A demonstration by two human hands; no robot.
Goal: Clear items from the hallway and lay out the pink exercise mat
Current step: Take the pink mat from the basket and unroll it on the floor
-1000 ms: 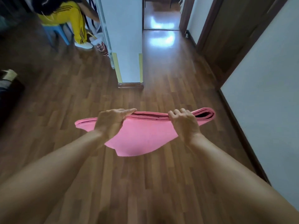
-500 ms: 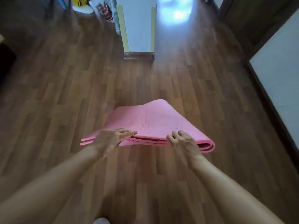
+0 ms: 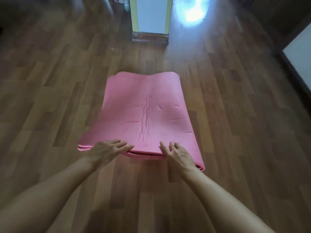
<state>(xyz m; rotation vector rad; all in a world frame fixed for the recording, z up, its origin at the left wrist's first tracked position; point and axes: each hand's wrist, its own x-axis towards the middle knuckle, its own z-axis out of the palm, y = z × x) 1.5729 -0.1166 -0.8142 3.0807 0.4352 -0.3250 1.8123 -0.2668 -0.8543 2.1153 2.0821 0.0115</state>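
Note:
The pink exercise mat [image 3: 148, 111] lies folded in several layers on the wooden floor in the middle of the hallway, with its creased top face up. Both my hands are at its near edge. My left hand [image 3: 109, 149] rests on the near left part of the edge, its fingers straight over the top layer. My right hand [image 3: 178, 153] rests on the near right part, with its fingers spread flat on the mat. Both thumbs are hidden.
A white wall end [image 3: 152, 15] with yellow-green corner strips and a dark baseboard stands just beyond the mat. A white wall [image 3: 301, 59] with a dark skirting runs along the right. Bare wooden floor [image 3: 50, 101] surrounds the mat.
The folded mat has come down from mid-air onto the floor and now lies flat. My hands went down with it, and their fingers have straightened over its near edge.

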